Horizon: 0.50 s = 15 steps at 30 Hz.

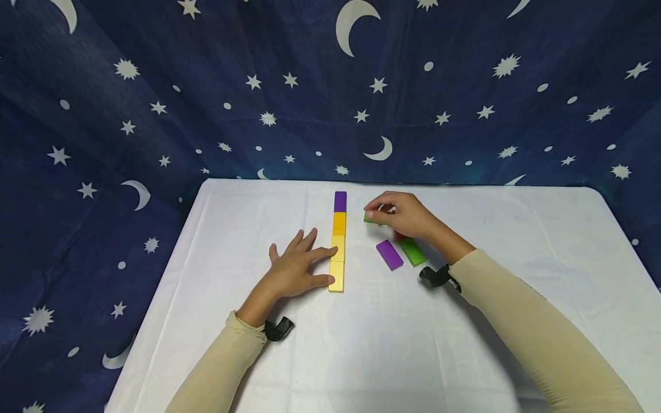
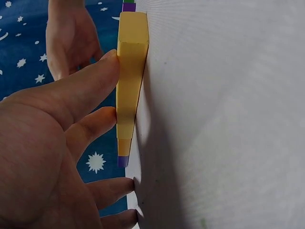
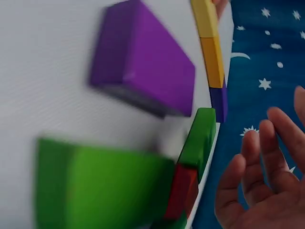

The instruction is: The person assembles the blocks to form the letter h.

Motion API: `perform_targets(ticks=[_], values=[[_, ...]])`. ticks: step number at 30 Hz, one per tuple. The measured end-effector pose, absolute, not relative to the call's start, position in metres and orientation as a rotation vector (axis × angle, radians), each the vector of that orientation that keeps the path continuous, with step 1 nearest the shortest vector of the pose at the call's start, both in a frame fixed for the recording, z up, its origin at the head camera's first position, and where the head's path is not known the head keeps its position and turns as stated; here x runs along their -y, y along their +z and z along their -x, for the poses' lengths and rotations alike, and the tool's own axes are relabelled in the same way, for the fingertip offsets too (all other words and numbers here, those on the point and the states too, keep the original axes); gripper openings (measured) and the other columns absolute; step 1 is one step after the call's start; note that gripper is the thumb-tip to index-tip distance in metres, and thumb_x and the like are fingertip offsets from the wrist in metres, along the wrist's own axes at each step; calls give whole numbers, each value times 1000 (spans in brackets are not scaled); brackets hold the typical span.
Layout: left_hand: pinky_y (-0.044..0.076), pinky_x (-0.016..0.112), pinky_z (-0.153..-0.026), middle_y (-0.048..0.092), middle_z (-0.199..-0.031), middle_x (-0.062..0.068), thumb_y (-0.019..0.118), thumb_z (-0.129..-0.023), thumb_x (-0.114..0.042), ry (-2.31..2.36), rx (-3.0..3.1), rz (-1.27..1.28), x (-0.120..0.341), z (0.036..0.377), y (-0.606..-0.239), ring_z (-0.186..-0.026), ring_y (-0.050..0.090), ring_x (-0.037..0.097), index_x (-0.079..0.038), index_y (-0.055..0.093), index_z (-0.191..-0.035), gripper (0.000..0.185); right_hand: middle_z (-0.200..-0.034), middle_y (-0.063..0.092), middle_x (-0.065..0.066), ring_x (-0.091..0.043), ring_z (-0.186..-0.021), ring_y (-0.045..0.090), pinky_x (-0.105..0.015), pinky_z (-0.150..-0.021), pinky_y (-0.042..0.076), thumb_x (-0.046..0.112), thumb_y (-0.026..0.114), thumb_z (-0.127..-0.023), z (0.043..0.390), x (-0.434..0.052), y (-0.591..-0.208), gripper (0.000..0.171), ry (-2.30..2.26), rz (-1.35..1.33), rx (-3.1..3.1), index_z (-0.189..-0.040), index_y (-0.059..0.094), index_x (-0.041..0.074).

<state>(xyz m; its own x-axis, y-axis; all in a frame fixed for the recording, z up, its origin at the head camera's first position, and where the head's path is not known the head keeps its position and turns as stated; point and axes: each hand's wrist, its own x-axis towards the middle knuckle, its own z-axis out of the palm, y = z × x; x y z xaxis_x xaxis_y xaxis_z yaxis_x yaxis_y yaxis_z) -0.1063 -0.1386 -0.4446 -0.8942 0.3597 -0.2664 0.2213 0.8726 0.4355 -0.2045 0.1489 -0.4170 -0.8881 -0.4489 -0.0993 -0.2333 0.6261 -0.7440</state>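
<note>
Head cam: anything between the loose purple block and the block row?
Nothing. Head view shows only bare white tablecloth between the loose purple block and the block row. The left hand touches the row's other side.

A row of flat blocks [image 1: 338, 241] is lying end to end on the white table, running away from the person: two pale yellow ones nearest, then an orange-yellow one, then a purple one at the far end. A green block [image 1: 370, 218] is sitting just right of the purple end.
</note>
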Motion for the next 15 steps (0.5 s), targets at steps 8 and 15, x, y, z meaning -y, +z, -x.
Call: perform_targets(ticks=[8, 15], values=[[-1, 85, -109, 19, -172, 6, 75, -86, -57, 581, -2711, -438, 138, 106, -445, -160, 10, 37, -43, 56, -144, 63, -109, 68, 0, -20, -102, 57, -38, -87, 50, 36, 77, -92, 175, -170, -423, 31, -744, 887, -2700, -116, 78, 17], [-1, 85, -109, 19, -172, 6, 74, -86, -57, 586, -2707, -440, 139, 105, -444, -160, 10, 37, -43, 56, -145, 63, -111, 64, -2, -22, -107, 52, -41, -90, 49, 38, 79, -89, 161, -182, -433, 37, -560, 1011, -2755, -120, 76, 17]])
